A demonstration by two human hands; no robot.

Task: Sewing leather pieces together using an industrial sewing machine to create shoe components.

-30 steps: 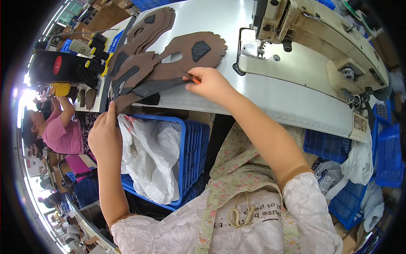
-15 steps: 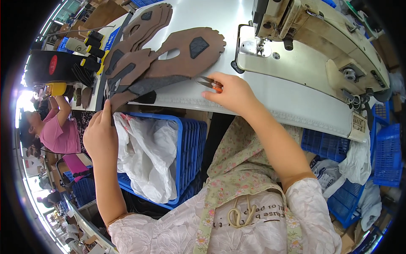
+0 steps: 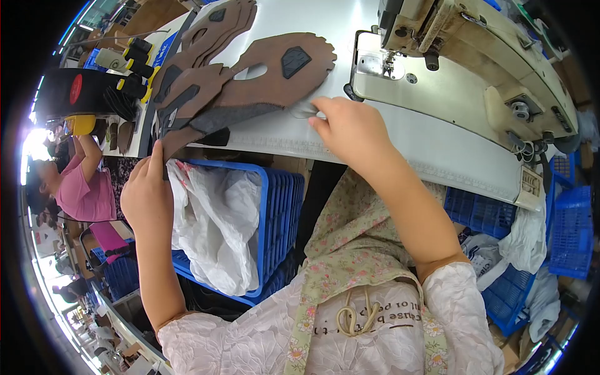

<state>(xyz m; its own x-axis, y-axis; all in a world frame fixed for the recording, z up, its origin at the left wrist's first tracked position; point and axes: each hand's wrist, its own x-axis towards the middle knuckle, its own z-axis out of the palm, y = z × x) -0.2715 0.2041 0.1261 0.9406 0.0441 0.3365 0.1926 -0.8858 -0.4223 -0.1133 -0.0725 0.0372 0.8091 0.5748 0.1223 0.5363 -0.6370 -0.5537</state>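
1. From where I stand, the brown shoe upper (image 3: 269, 84) lies flat on the white worktable (image 3: 297, 19), between the two hands and beyond them, a dark diamond patch (image 3: 294, 62) on its wide toothed end.
2. Along its near side runs a dark grey strip (image 3: 237, 117), its long axis going left to right and rising slightly rightward. The left hand (image 3: 147, 197) is at its left end; the right hand (image 3: 356, 131) is just past its right end, apart from it. So the left is nearer.
3. The left hand's fingers are pinched on the narrow brown tail at the table's near edge, though the thumb is hidden from me. That forearm stands almost upright, forefinger pointing away from the body.
4. The right hand has thumb and forefinger closed on a small metal tool (image 3: 304, 110), too blurred to name surely. Its forearm slants in from the lower right, knuckles uppermost.
5. A sewing machine (image 3: 481, 69) stands to the right, more brown uppers (image 3: 215, 34) lie stacked at far left, and a blue crate (image 3: 269, 215) with a white bag (image 3: 215, 219) sits below the edge.
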